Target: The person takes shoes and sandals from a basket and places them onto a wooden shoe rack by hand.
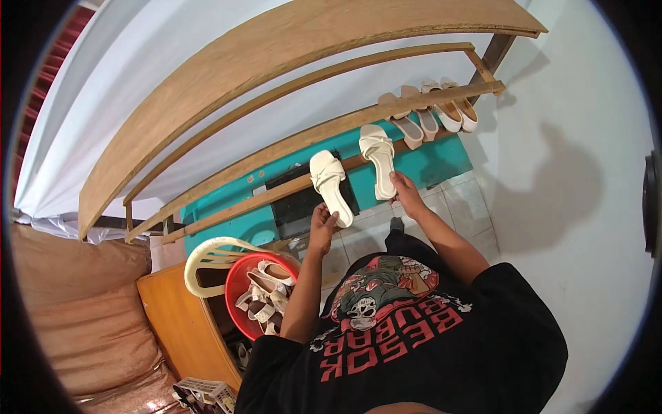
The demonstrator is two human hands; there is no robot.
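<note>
My left hand (323, 224) grips a cream slide sandal (329, 181) by its heel end, toe pointing away from me. A matching cream sandal (377, 155) is held at the heel by my right hand (405, 193). Both sandals have crossed straps and are lifted in front of the wooden rack's lower rails (276, 201). To the right on the rack stand a pair of beige heeled sandals (412, 131) and a pair of white shoes (452, 116). The fingers of both hands are partly hidden behind the soles.
A red basin (234, 303) full of several shoes stands at my left on a cream plastic chair (200, 265). Beside it is an orange-brown wooden cabinet (176, 324), with a crate (207, 393) below. The rack's plywood top (289, 41) overhangs. A white wall (572, 228) bounds the right.
</note>
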